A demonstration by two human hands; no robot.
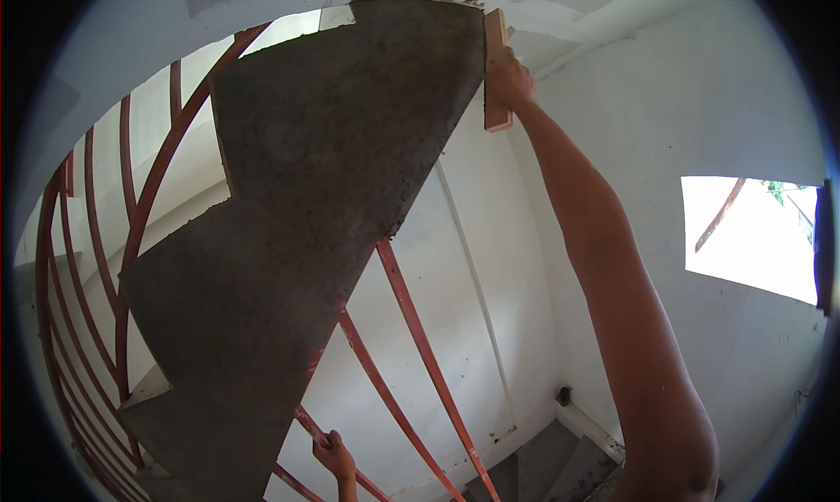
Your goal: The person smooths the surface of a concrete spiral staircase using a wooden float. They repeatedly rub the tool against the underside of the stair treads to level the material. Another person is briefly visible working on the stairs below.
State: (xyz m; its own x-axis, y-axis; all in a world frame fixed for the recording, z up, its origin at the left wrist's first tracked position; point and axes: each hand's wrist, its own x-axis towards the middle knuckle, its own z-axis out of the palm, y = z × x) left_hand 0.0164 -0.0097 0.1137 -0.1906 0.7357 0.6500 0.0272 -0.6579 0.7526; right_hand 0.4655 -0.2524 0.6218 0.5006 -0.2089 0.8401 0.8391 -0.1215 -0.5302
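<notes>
Overhead to the right, my right hand (511,80) grips a wooden float (496,117), its flat face against the upper edge of the stair's side. That stepped side of the staircase (306,143) is coated in dark grey mortar, rough along its lower edge. Low in the view, my left hand (334,456) is closed around a reddish-brown metal railing bar (312,426) just below the stair.
More reddish railing bars (411,314) slant down beneath the stair, and a curved railing (149,200) rises at the left. White walls (612,108) surround the stairwell, with a bright window opening (744,240) at right. Grey lower steps (560,463) and a pipe (591,423) lie below.
</notes>
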